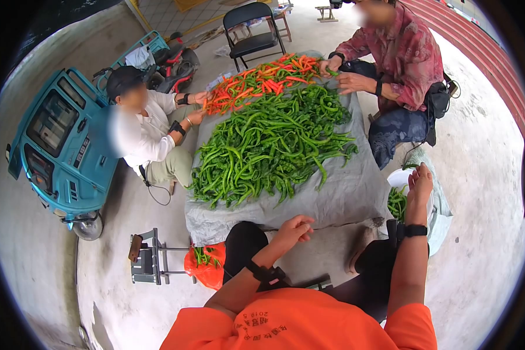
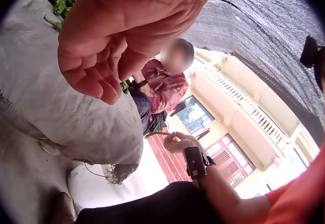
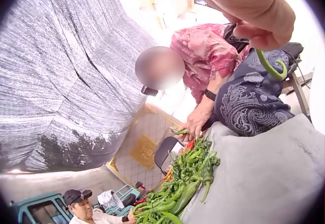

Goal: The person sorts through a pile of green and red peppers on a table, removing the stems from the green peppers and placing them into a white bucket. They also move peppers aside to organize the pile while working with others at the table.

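Note:
My right hand (image 1: pixel 420 185) pinches a green chili pepper (image 3: pixel 272 67) by one end, its curved tip hanging out below the fingers. In the head view this hand is raised over the white container (image 1: pixel 399 178) at the right, which has green chilies (image 1: pixel 397 204) in it. My left hand (image 1: pixel 296 229) hovers by the near edge of the cloth-covered table (image 1: pixel 356 195), fingers loosely curled with nothing seen in them. A large heap of green chilies (image 1: pixel 268 149) covers the table's middle, and red chilies (image 1: pixel 274 76) lie along its far side.
A person in a white shirt (image 1: pixel 149 131) sits at the left, hands at the red chilies. Another in a red patterned shirt (image 1: pixel 408 64) handles a green chili at the right. An orange bag (image 1: pixel 207 268) with chilies and a small stool (image 1: pixel 149 262) stand near my left.

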`<state>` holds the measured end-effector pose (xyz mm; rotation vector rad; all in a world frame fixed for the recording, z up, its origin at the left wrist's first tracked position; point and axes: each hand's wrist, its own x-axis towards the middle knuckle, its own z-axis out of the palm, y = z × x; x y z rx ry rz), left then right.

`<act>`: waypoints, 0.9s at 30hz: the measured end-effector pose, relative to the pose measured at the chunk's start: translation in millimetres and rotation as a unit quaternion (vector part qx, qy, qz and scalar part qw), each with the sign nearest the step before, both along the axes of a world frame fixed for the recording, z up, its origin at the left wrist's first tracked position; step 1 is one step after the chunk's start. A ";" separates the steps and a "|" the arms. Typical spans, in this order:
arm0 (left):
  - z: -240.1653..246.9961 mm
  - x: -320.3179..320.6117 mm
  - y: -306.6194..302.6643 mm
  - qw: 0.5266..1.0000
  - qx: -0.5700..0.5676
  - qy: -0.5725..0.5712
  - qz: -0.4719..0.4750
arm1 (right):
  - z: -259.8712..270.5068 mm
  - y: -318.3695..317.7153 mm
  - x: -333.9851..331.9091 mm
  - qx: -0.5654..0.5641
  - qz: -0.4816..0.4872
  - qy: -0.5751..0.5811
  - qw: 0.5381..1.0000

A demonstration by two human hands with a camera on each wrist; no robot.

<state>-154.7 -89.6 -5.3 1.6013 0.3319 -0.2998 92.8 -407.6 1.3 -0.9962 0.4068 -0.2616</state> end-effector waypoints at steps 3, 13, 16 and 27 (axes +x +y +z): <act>0.6 -2.8 4.0 1.000 -0.007 0.006 0.012 | -4.6 -4.5 3.5 0.018 -0.004 0.023 1.000; -1.1 41.7 71.4 0.911 0.338 -0.204 0.117 | -24.5 20.4 13.7 0.087 0.173 0.074 0.978; 6.3 73.0 94.4 0.799 0.532 -0.263 0.096 | -14.4 32.6 7.3 0.077 0.177 0.082 0.978; -42.1 151.4 173.8 0.723 0.674 -0.083 -0.126 | -7.4 37.9 6.5 0.081 0.211 0.073 0.971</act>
